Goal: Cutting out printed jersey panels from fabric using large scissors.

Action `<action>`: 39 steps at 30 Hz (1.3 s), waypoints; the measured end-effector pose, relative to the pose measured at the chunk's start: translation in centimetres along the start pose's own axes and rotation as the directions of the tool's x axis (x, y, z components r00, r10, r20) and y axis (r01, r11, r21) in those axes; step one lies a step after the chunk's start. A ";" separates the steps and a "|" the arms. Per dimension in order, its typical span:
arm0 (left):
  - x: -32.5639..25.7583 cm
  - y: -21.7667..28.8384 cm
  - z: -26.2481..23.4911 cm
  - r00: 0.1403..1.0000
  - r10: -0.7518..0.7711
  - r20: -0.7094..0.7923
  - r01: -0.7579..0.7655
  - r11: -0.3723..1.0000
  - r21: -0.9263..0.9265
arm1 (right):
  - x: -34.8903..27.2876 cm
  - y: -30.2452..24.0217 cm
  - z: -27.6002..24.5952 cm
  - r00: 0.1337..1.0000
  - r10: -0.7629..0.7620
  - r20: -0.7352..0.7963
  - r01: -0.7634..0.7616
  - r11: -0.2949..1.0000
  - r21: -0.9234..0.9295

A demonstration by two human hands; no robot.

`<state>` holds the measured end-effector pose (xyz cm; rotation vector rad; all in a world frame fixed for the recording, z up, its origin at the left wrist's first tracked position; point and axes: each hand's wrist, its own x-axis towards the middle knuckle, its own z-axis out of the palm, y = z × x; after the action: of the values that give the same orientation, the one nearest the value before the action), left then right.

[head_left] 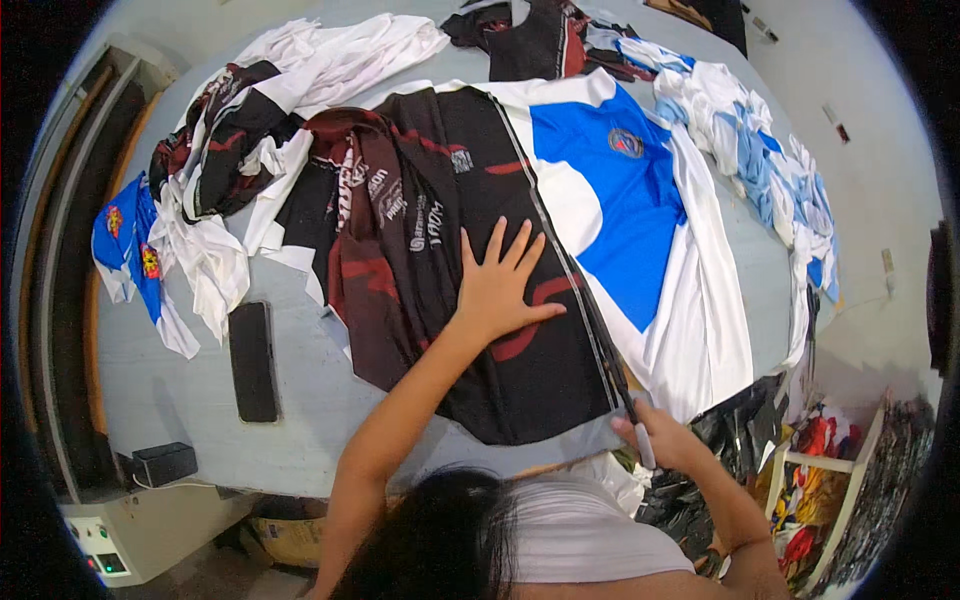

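Black printed fabric (447, 270), left hand (497, 287) spread wide on it, right hand (668, 437) gripping scissors (645, 446) at its lower-right edge, blue-and-white cloth (630, 200) to its right.

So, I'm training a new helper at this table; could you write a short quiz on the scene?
1. What tool does the right hand hold?
2. True or false: the left hand rests on the phone.
3. The white garment just right of the black fabric has a large panel of which colour? A) green B) blue C) yellow

Key:
1. Scissors.
2. False; it lies flat on the black fabric.
3. B.
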<state>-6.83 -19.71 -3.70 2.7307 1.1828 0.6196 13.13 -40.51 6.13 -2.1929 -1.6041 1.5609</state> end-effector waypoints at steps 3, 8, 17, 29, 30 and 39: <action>0.1 0.0 -0.6 1.000 -0.028 0.007 0.028 0.999 -0.017 | 0.0 0.0 0.1 0.998 0.058 0.007 -0.058 0.998 -0.013; 0.1 0.1 -0.8 0.999 -0.049 0.021 0.050 0.999 -0.023 | 0.0 0.2 0.2 0.999 0.006 -0.037 -0.007 0.999 -0.047; 0.1 0.1 -1.2 0.990 -0.108 0.095 0.112 0.993 -0.032 | 0.9 -2.5 -1.8 0.988 0.091 0.128 -0.093 0.996 0.010; 0.0 -0.1 -0.9 0.988 -0.131 0.076 0.135 0.990 -0.047 | 3.0 -2.9 -2.0 0.981 0.098 0.166 -0.098 0.995 -0.010; 0.0 -0.1 -0.9 0.989 -0.130 0.069 0.133 0.990 -0.037 | 3.2 -2.8 -2.0 0.994 0.018 0.109 -0.018 1.000 0.004; -0.1 -0.1 -1.0 0.989 -0.136 0.065 0.139 0.989 -0.039 | 5.3 -4.1 -2.8 0.997 0.011 0.078 -0.011 1.000 0.005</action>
<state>-7.35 -19.81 -2.83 2.5850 1.3133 0.5332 12.09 -33.32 5.99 -2.1683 -1.6087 1.6713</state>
